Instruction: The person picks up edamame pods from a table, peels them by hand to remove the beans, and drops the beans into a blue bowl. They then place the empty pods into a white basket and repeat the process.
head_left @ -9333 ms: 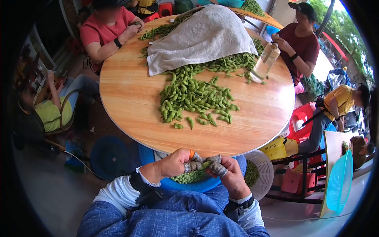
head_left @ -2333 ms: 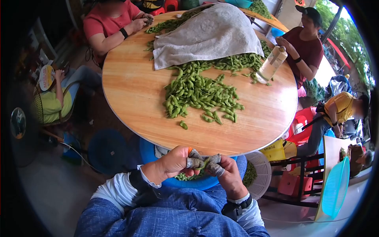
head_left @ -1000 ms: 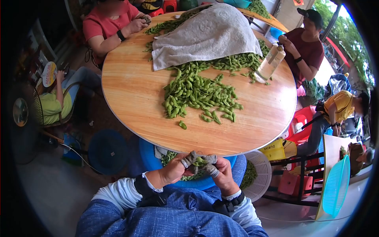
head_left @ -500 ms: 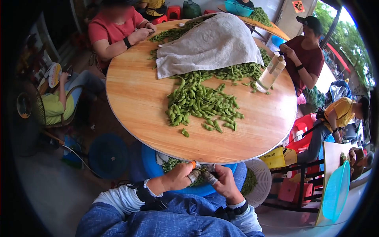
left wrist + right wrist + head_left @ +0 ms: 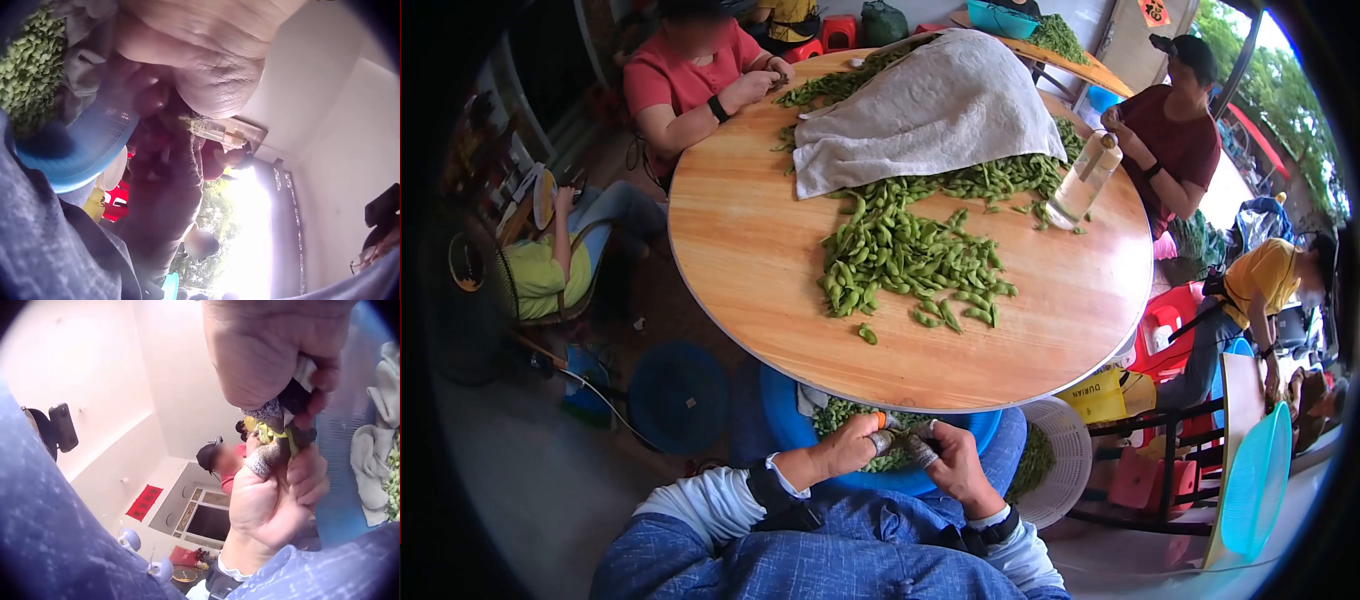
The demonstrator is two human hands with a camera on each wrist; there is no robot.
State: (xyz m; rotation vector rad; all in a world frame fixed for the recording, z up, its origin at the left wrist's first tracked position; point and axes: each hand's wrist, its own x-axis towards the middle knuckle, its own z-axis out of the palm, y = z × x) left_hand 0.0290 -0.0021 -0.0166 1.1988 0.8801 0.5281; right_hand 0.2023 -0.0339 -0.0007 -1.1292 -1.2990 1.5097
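Observation:
Between the fingertips of both hands is a yellow-green edamame pod [image 5: 270, 433], partly covered by the fingers. My left hand [image 5: 850, 448] pinches it from one side, with an orange band and grey knit covers on its fingers. From the other side my right hand [image 5: 958, 463] pinches it too, its fingertips in grey and dark covers. Both hands are over a blue basin [image 5: 775, 412] holding shelled green beans [image 5: 31, 72]. Past the table's near edge lies a pile of whole edamame pods [image 5: 890, 255], with one loose pod [image 5: 867, 334] in front.
The round wooden table [image 5: 750, 290] overhangs the basin. A grey towel [image 5: 940, 110] covers more pods, beside a clear bottle [image 5: 1085, 182]. A white perforated basket [image 5: 1072, 462] stands at the right, another blue tub [image 5: 677, 396] at the left. Other people sit around the table.
Both hands stay together over the basin; their fingertips have shifted around the pod and stand slightly farther apart. The near side of the pile holds fewer loose pods than at first. The head view has tilted.

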